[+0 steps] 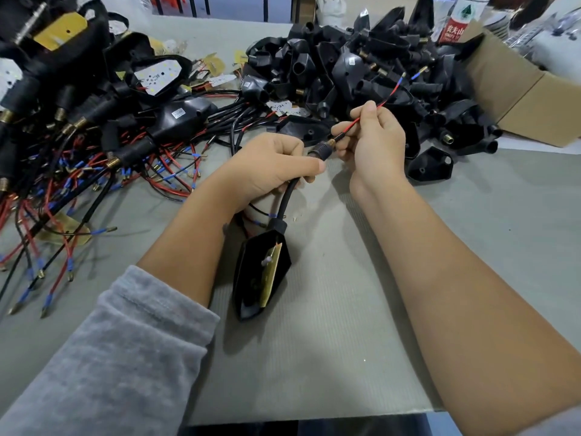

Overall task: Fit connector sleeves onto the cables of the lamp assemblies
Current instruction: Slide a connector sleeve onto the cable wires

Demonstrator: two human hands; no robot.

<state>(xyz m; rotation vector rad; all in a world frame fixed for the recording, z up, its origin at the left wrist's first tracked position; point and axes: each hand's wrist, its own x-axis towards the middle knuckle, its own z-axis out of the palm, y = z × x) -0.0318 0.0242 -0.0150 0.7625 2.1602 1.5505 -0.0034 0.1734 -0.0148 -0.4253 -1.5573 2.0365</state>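
Sleeve (318, 151) sits tight in my left hand (273, 165); my right hand (372, 136) pinches the red wire (355, 122). I should pull it straight through.

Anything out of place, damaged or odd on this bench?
Nothing looks damaged. The finished leads lie in a loose tangle at left, and the housings spill from the tipped carton at right, but both look like working piles.

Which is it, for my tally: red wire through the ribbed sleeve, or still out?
Through: the red wire emerges from the ribbed sleeve's brass tip.
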